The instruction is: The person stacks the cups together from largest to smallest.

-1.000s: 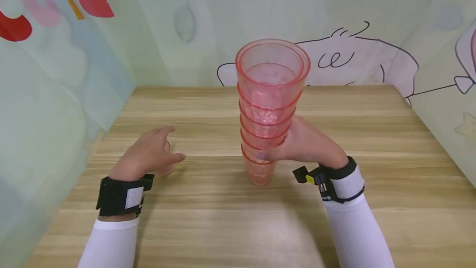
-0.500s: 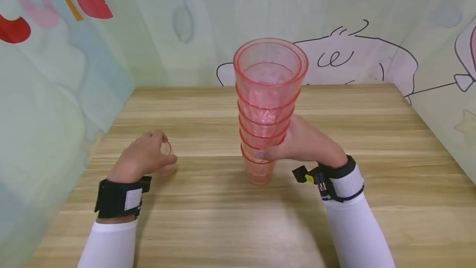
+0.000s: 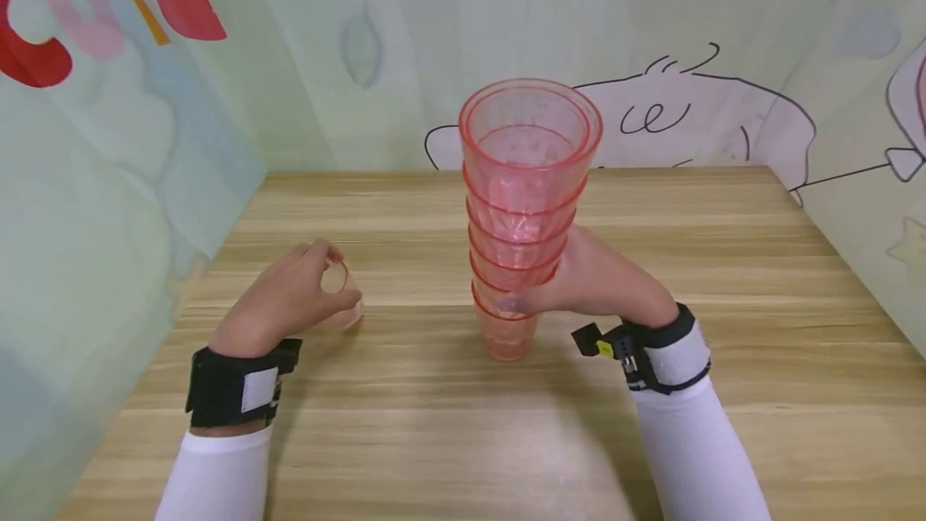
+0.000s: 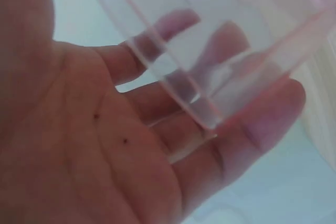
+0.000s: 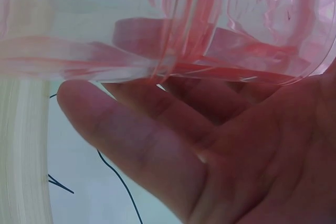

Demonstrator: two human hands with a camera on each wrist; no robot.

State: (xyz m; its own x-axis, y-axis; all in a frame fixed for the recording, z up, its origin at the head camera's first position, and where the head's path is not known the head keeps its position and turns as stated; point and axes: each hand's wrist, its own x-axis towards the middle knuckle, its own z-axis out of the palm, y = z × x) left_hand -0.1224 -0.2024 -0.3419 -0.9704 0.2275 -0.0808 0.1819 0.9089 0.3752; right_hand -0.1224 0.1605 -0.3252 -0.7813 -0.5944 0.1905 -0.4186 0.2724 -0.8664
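On the left of the table, my left hand (image 3: pixel 285 300) holds a single clear pinkish cup (image 3: pixel 349 317), fingers and thumb curved about its upper part. Much of that cup is hidden behind the hand in the head view. Up close in the left wrist view, the fingers (image 4: pixel 273 111) reach around the cup's rim (image 4: pixel 181 85). A tall stack of pink see-through cups (image 3: pixel 522 187) stands mid-table, mouths upward. My right hand (image 3: pixel 596 280) grips this stack low down from the right, its thumb across the near side. The right wrist view shows the fingers around the stacked cups (image 5: pixel 252 51).
The wooden table (image 3: pixel 434 441) reaches back to a printed cloth (image 3: pixel 304 47) with cartoon drawings, which also lines the left and right sides. Each wrist wears a black strap, such as the right strap (image 3: pixel 661 348).
My left hand's spread fingers have closed around the single cup. The cup has shifted slightly to the right with that hand. The right hand and the stack stay in place.
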